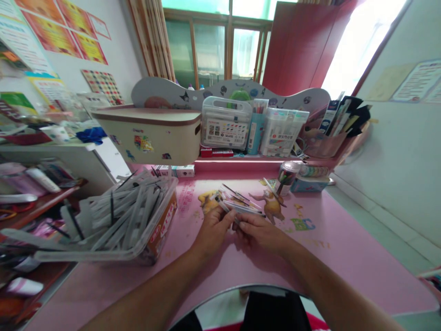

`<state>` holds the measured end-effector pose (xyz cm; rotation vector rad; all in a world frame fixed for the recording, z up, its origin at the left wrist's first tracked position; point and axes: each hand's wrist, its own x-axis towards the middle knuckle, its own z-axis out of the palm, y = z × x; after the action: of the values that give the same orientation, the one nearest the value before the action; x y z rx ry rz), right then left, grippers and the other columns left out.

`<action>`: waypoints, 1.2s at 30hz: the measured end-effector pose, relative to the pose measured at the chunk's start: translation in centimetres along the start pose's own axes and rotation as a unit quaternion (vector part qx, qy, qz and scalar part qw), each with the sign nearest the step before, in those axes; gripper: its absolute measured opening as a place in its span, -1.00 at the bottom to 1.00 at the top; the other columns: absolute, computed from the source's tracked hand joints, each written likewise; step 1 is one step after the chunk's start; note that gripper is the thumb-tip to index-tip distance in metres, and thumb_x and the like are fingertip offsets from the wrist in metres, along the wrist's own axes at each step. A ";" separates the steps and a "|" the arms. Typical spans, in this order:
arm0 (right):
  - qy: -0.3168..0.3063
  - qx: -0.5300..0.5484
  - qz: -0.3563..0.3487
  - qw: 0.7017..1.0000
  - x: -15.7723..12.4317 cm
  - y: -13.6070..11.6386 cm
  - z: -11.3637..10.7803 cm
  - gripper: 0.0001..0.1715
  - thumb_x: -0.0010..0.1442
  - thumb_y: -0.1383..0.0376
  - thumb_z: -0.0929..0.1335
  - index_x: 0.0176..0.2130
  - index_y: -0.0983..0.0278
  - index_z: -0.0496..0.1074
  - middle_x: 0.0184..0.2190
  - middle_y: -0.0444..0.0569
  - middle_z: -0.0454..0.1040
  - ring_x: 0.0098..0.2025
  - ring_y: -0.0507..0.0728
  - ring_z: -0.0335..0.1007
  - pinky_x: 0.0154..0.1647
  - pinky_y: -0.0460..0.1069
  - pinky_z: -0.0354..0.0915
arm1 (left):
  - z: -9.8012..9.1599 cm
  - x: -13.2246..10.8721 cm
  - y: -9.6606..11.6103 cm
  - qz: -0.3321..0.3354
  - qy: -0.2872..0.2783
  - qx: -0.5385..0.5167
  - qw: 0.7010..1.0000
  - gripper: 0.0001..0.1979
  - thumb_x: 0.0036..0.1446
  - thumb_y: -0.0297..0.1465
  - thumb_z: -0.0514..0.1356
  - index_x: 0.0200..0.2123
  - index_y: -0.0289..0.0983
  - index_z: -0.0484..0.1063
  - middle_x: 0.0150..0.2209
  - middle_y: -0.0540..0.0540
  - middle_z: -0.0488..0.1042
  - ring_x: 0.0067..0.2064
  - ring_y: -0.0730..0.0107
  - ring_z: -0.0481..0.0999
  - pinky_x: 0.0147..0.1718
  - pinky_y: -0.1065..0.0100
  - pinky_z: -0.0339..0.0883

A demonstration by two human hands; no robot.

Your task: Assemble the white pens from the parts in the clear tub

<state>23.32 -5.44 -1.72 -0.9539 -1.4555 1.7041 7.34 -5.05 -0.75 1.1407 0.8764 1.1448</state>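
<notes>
Your left fingers (228, 218) pinch a slim, dark-ended white pen (223, 205) over the pink, picture-printed worktop (344, 262), back from its curved front edge; your right fingers (248, 219) curl close beside, their grip impossible to tell!

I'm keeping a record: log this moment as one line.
left hand: holding white stick; right hand: close beside; slender sticks: on pink desk; clear bin: desk's left

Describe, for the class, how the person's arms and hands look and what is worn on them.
The left hand and right hand are ungloved. The left forearm and right forearm show no sleeve, watch or bracelet. Anything as small as a ring is hard to make out.
</notes>
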 end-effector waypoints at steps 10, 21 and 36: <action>-0.023 0.110 0.033 0.993 0.0 -0.5 0.7 -0.55 0.08 -0.03 0.45 -0.40 0.25 0.29 -0.66 -0.34 -0.01 -0.66 -0.09 -0.21 -0.67 -0.13 -0.26 | 0.2 -0.2 -0.5 0.004 -0.016 -0.003 1.000 -0.72 0.14 -0.17 0.20 -0.39 -0.28 0.31 -0.55 0.08 0.26 -0.51 0.53 0.21 -0.52 0.47 0.10; 0.064 0.065 0.038 0.995 0.0 -0.7 -0.7 -0.42 0.03 -0.16 0.42 -0.22 0.26 0.41 -0.60 -0.24 0.24 -0.67 -0.08 -0.06 -0.71 -0.14 -0.25 | -1.0 1.0 0.7 0.000 0.034 -0.010 0.999 -0.61 0.10 -0.03 0.22 -0.40 -0.28 0.37 -0.57 0.09 0.23 -0.55 0.56 0.16 -0.56 0.50 0.06; 0.164 -0.186 -0.064 0.967 0.1 -1.2 -2.1 -0.38 0.27 -0.14 0.20 -0.56 0.24 0.26 -0.64 -0.19 0.16 -0.54 0.02 0.03 -0.52 -0.05 -0.04 | -1.2 0.3 0.4 -0.098 -0.192 0.071 0.974 -0.68 0.07 -0.29 0.29 -0.14 -0.35 0.55 -0.56 -0.01 0.39 -0.55 0.53 0.31 -0.56 0.50 0.12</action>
<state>25.13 -4.18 -0.77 -1.2436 -1.5958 1.1340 6.15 -4.47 -0.60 1.3075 0.7560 0.6756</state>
